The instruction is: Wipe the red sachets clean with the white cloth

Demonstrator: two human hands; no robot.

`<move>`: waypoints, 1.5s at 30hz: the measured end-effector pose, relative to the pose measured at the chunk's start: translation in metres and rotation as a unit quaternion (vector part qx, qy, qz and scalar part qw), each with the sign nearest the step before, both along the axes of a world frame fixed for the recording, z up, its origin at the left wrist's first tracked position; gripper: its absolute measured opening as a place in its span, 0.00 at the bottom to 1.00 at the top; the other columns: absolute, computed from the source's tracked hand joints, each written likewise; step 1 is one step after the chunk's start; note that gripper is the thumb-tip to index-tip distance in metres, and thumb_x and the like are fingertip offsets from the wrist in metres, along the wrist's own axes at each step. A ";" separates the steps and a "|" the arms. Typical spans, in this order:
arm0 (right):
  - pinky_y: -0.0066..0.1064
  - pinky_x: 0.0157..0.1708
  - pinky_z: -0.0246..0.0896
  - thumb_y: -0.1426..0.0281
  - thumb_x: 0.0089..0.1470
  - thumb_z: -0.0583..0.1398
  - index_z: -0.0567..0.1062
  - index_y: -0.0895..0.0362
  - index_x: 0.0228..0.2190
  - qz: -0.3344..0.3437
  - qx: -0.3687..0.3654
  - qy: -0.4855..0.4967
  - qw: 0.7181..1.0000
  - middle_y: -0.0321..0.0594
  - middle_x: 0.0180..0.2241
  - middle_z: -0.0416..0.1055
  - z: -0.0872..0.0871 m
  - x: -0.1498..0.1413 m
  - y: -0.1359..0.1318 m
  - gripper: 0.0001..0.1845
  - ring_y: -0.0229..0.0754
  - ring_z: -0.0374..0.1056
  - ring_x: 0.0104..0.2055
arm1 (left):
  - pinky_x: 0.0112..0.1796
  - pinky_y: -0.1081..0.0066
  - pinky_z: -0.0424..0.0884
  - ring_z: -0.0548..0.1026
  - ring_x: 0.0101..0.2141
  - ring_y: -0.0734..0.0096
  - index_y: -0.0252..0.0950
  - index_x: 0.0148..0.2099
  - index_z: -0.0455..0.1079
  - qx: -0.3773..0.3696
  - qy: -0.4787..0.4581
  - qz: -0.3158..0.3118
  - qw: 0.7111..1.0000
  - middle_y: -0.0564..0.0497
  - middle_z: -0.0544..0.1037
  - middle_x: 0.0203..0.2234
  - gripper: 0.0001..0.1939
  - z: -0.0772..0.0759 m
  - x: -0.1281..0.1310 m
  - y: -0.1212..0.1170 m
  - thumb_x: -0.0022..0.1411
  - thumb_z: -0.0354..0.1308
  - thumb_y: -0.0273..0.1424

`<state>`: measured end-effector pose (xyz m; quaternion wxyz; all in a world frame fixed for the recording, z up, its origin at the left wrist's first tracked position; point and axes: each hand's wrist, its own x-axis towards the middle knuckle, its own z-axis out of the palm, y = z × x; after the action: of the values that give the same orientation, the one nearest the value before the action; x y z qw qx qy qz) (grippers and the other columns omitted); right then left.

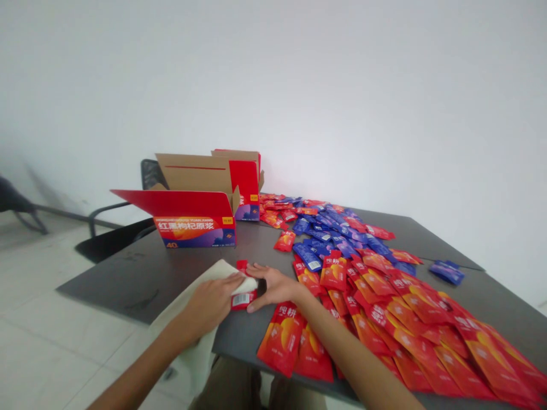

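Note:
My left hand (211, 302) presses a white cloth (192, 336) over a red sachet (244, 299), whose barcode end shows below the cloth. My right hand (273, 285) spreads around the sachet's right side, with the thumb below and the fingers above. Just beyond my right forearm lie loose red sachets (282, 339) printed with an orange shape. The cloth trails off the table's near edge toward my lap.
A heap of red and blue sachets (354, 256) covers the dark grey table (119, 285) on the right. An open cardboard carton (194, 228) with red flaps stands at the back left, a black chair (151, 173) behind it. A few blue sachets (447, 272) lie apart at right.

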<state>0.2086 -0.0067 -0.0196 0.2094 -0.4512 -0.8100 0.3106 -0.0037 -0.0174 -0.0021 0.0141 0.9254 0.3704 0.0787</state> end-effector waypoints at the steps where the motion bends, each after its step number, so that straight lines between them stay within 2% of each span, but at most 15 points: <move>1: 0.48 0.66 0.35 0.51 0.32 0.70 0.62 0.50 0.60 0.004 0.000 0.001 1.000 0.45 0.65 0.53 0.001 0.000 -0.001 0.54 0.54 0.43 0.68 | 0.53 0.58 0.67 0.72 0.53 0.57 0.30 0.60 0.64 0.003 0.001 0.023 1.000 0.39 0.69 0.57 0.29 0.001 -0.001 0.003 0.57 0.43 0.17; 3: 0.48 0.66 0.35 0.50 0.32 0.70 0.62 0.51 0.60 0.006 -0.003 0.001 1.000 0.45 0.65 0.53 0.002 0.000 -0.001 0.54 0.55 0.43 0.68 | 0.53 0.58 0.67 0.71 0.53 0.56 0.27 0.60 0.64 0.005 0.009 0.033 0.999 0.37 0.69 0.57 0.29 0.001 0.001 0.003 0.56 0.43 0.17; 6: 0.48 0.66 0.36 0.51 0.27 0.72 0.59 0.56 0.61 0.001 -0.004 -0.004 1.000 0.52 0.64 0.53 0.001 0.000 0.000 0.61 0.57 0.44 0.68 | 0.58 0.63 0.62 0.65 0.58 0.62 0.29 0.61 0.63 -0.005 0.018 -0.041 0.999 0.40 0.66 0.59 0.33 -0.001 0.005 -0.009 0.52 0.44 0.16; 8: 0.48 0.66 0.36 0.50 0.26 0.72 0.58 0.57 0.61 0.000 -0.001 -0.001 1.000 0.52 0.64 0.52 -0.002 0.000 0.001 0.62 0.57 0.44 0.68 | 0.59 0.64 0.60 0.65 0.59 0.64 0.30 0.61 0.63 -0.011 0.013 -0.059 0.998 0.42 0.66 0.59 0.33 -0.001 0.005 -0.013 0.52 0.45 0.15; 13: 0.48 0.66 0.34 0.49 0.34 0.69 0.60 0.52 0.61 -0.001 -0.006 0.006 1.000 0.47 0.65 0.51 -0.002 0.001 0.001 0.55 0.54 0.43 0.68 | 0.54 0.60 0.66 0.72 0.53 0.59 0.31 0.60 0.64 -0.009 -0.008 0.023 1.000 0.41 0.70 0.56 0.30 0.002 -0.004 0.006 0.56 0.44 0.17; 19: 0.50 0.66 0.34 0.51 0.32 0.71 0.59 0.53 0.61 0.012 -0.010 -0.002 1.000 0.49 0.65 0.52 0.001 0.002 0.001 0.56 0.57 0.43 0.68 | 0.57 0.64 0.61 0.66 0.58 0.65 0.33 0.60 0.65 -0.014 -0.033 -0.013 0.999 0.44 0.68 0.58 0.31 -0.005 0.004 0.009 0.54 0.45 0.16; 24: 0.46 0.66 0.35 0.51 0.35 0.69 0.64 0.48 0.58 0.027 0.001 0.010 1.000 0.41 0.65 0.53 0.003 0.002 0.000 0.49 0.53 0.42 0.69 | 0.53 0.60 0.66 0.72 0.52 0.59 0.30 0.58 0.66 -0.007 -0.020 0.034 0.999 0.40 0.72 0.54 0.28 0.003 0.008 0.013 0.56 0.44 0.17; 29: 0.49 0.66 0.34 0.51 0.31 0.71 0.58 0.55 0.61 0.012 -0.008 -0.011 1.000 0.50 0.65 0.52 0.002 0.001 0.001 0.58 0.55 0.44 0.68 | 0.58 0.66 0.60 0.66 0.58 0.66 0.33 0.59 0.66 -0.020 -0.042 -0.079 0.996 0.45 0.69 0.57 0.31 -0.003 0.007 0.003 0.53 0.45 0.16; 31: 0.48 0.66 0.34 0.50 0.31 0.70 0.59 0.53 0.61 0.015 -0.004 -0.015 1.000 0.48 0.65 0.51 0.002 0.001 0.001 0.57 0.55 0.43 0.68 | 0.58 0.65 0.60 0.68 0.56 0.65 0.34 0.59 0.66 -0.021 -0.042 -0.061 0.997 0.45 0.70 0.56 0.30 -0.002 0.005 0.007 0.54 0.45 0.16; 35: 0.46 0.66 0.36 0.50 0.34 0.70 0.64 0.49 0.58 0.020 0.009 -0.001 1.000 0.43 0.65 0.52 0.002 0.001 0.000 0.50 0.53 0.43 0.68 | 0.54 0.60 0.65 0.73 0.51 0.58 0.31 0.59 0.66 -0.008 -0.010 0.031 0.999 0.41 0.72 0.54 0.28 0.002 0.005 0.016 0.57 0.44 0.18; 37: 0.46 0.66 0.36 0.51 0.33 0.70 0.63 0.50 0.59 0.023 0.012 0.004 1.000 0.45 0.65 0.53 0.001 0.001 0.001 0.52 0.53 0.45 0.68 | 0.55 0.62 0.64 0.70 0.55 0.60 0.31 0.59 0.65 -0.007 -0.012 0.016 1.000 0.41 0.70 0.56 0.29 0.001 0.008 0.011 0.55 0.44 0.17; 40: 0.48 0.66 0.36 0.52 0.31 0.71 0.58 0.53 0.61 0.013 0.006 0.001 1.000 0.49 0.65 0.53 -0.001 0.002 0.002 0.58 0.55 0.45 0.68 | 0.59 0.66 0.60 0.65 0.59 0.66 0.33 0.60 0.64 -0.022 -0.027 -0.045 0.998 0.45 0.68 0.58 0.31 -0.001 0.009 0.002 0.54 0.44 0.17; 42: 0.48 0.66 0.35 0.52 0.32 0.71 0.60 0.52 0.60 0.012 0.003 0.000 1.000 0.47 0.65 0.52 -0.001 0.002 0.001 0.55 0.55 0.44 0.68 | 0.58 0.63 0.61 0.68 0.57 0.64 0.34 0.59 0.65 -0.026 -0.030 -0.028 0.999 0.45 0.70 0.57 0.30 0.000 0.007 0.004 0.54 0.45 0.17; 45: 0.48 0.66 0.34 0.52 0.34 0.70 0.65 0.48 0.57 0.018 0.005 0.003 1.000 0.42 0.65 0.53 0.002 0.001 0.000 0.48 0.54 0.43 0.69 | 0.54 0.59 0.65 0.72 0.52 0.58 0.32 0.58 0.67 -0.020 -0.026 0.030 0.999 0.40 0.72 0.54 0.28 0.003 0.005 0.012 0.56 0.44 0.18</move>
<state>0.2100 -0.0070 -0.0179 0.2085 -0.4343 -0.8189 0.3119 0.0015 -0.0054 0.0012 0.0401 0.9111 0.3990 0.0953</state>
